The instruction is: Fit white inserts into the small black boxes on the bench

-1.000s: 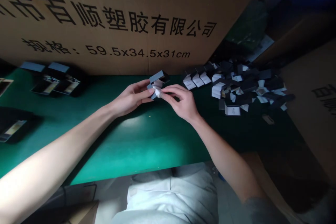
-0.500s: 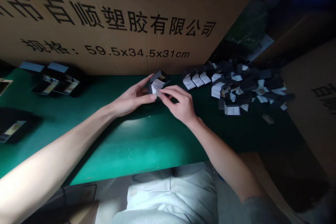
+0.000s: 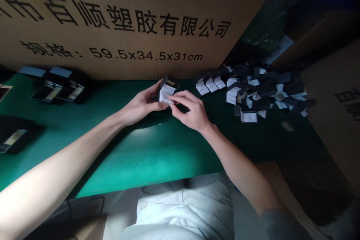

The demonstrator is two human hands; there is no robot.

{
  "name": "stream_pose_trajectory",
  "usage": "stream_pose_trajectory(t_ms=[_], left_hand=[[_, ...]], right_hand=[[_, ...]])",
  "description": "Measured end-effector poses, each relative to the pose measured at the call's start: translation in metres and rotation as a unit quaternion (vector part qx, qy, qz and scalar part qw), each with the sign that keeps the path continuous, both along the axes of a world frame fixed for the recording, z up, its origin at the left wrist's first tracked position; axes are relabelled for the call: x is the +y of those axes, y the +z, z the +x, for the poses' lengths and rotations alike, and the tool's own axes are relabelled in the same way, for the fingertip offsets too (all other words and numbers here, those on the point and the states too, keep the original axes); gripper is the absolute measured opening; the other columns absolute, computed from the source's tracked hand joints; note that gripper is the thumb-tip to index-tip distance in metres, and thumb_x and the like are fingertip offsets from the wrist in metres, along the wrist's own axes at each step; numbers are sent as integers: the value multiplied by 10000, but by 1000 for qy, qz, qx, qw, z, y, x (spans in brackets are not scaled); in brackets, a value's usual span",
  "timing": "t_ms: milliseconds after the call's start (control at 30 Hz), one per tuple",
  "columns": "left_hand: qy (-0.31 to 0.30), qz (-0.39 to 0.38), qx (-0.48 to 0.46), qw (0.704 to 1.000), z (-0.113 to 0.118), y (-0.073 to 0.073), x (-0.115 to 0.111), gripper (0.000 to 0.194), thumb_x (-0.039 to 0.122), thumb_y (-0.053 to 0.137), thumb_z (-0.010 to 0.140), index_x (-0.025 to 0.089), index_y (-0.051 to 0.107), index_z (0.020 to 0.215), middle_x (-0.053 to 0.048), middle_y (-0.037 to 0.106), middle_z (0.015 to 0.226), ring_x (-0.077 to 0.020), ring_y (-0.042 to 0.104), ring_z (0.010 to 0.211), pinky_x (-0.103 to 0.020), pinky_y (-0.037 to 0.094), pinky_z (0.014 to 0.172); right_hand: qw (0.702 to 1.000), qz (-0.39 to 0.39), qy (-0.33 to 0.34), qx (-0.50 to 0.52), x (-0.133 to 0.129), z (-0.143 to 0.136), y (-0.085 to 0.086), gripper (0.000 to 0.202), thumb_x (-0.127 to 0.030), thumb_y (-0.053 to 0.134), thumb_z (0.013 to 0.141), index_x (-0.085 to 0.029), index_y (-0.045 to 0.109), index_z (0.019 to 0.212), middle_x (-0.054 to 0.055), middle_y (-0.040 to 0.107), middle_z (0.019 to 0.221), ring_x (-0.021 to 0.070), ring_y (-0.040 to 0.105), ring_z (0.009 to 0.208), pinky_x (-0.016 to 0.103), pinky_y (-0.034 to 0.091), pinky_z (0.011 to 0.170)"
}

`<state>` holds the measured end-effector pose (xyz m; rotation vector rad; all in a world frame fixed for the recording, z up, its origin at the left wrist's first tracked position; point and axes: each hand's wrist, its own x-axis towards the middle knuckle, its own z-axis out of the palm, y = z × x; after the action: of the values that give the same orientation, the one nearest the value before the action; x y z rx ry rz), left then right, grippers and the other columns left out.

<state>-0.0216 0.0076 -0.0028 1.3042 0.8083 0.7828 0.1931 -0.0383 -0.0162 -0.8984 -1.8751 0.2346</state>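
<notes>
My left hand [image 3: 144,105] is closed around a small black box [image 3: 170,81] with its lid up, just above the green tabletop. A folded white insert [image 3: 165,92] shows inside the box, facing me. My right hand [image 3: 192,110] reaches in from the right, its index finger and thumb curled at the front edge of the white insert. Whether a smaller piece sits between those fingertips is too blurred to tell.
Behind the hands stands a large printed cardboard carton [image 3: 126,37]. To the right are small black boxes with white inserts [image 3: 209,84] in a row, beside a loose heap of more [image 3: 270,90]. Larger dark open boxes [image 3: 60,86] stand on the left of the green table [image 3: 146,157].
The box has tilted slightly, so more of the white insert faces me. My right fingertips have shifted a little and spread slightly at its front edge; my left hand keeps its hold.
</notes>
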Motion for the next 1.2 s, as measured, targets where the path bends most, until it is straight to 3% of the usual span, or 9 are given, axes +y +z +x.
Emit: stream_pose_trajectory(t_ms=[433,567,800,1000,1200], left_hand=[[-36,28,65,997,-3,3,1,1029,370,904,794,250,428,1698,-109,692,1513,-353,655,1372,-418,562,1139],[-29,11,40,999,-2,4,0,1047,291,886,769,251,416,1703,-102,709,1482,-341,658,1364,-407,557,1135],[-38,-47,-22,998,-1,6,-2,804,200,848,749,217,646,1527,-94,798,1243,-331,715,1249,-359,603,1034],[-36,-76,-47,995,0,9,-1,805,154,832,720,226,663,1505,-108,780,1326,-314,746,1182,-327,642,938],[-27,-107,-60,992,1,8,0,856,106,734,711,245,626,1548,-86,771,1359,-293,747,1212,-350,637,1020]], right_hand=[[999,-37,27,13,-1,2,2,199,-190,666,981,-217,786,1138,65,754,1087,149,732,902,293,662,845],[996,-69,40,26,0,2,2,166,-194,687,983,-214,792,1110,61,728,1084,145,723,926,269,653,822],[993,-104,44,21,1,1,-3,154,-257,725,997,-218,796,1128,64,697,1130,143,715,918,293,656,856],[994,-104,38,5,0,1,-3,168,-247,686,1023,-212,793,1148,89,695,1158,164,721,997,309,661,914],[994,-109,29,6,0,0,-5,181,-253,680,1018,-213,789,1158,88,695,1157,154,718,954,280,665,843]])
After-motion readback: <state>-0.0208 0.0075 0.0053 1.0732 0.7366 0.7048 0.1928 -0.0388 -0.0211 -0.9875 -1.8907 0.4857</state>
